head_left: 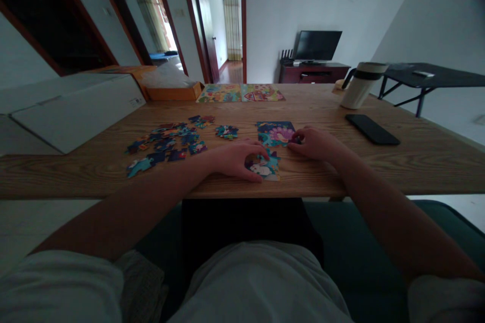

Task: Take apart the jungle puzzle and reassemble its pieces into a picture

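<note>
A partly joined jigsaw puzzle (276, 133) lies on the wooden table in front of me, with a peacock in its upper part. Below that, a joined section (270, 167) shows a pale animal on teal. My left hand (240, 158) rests at the left side of this lower section, thumb and fingers apart in a curve, fingertips touching it. At the puzzle's right edge, my right hand (312, 142) pinches a dark puzzle piece (296, 140), partly hidden by the fingers. Loose puzzle pieces (166, 137) spread to the left, and a small joined cluster (227, 131) lies nearer.
A phone (372, 129) and a tilted-looking cream mug (359, 88) stand to the right. Two colourful picture sheets (242, 93) lie at the back. An orange box (174, 93) with clear plastic and a white box (79, 111) occupy the left.
</note>
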`<state>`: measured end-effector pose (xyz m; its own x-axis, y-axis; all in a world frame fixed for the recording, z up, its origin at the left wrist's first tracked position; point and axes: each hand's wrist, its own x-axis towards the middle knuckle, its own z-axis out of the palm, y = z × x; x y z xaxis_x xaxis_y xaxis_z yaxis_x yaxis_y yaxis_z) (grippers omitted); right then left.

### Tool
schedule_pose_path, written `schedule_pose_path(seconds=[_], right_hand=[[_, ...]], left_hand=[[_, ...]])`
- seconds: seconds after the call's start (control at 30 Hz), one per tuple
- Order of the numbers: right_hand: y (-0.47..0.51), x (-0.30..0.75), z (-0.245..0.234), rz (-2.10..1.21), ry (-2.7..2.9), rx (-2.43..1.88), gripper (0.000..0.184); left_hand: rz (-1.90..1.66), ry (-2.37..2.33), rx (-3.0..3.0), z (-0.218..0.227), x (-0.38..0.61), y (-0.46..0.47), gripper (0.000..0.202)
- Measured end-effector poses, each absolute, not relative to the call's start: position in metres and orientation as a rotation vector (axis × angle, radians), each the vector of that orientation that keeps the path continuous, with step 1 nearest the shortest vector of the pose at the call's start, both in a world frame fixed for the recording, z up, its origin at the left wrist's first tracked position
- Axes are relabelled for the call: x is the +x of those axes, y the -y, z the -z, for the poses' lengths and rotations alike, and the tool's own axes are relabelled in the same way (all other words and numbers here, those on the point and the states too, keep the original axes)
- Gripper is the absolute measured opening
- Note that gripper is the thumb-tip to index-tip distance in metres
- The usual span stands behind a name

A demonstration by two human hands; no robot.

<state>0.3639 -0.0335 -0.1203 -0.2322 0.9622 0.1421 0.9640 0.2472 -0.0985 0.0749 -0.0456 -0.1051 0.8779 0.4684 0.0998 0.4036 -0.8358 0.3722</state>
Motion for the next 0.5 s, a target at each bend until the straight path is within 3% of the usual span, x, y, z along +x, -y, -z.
schedule_pose_path(seconds=[0.5], right_hand=[[0.0354, 0.3598, 0.1174, -0.039, 2.305, -1.891, 0.041]], left_hand=[[-0.338, -0.66, 2.658, 0.107, 0.0756, 0.0408, 0.057]])
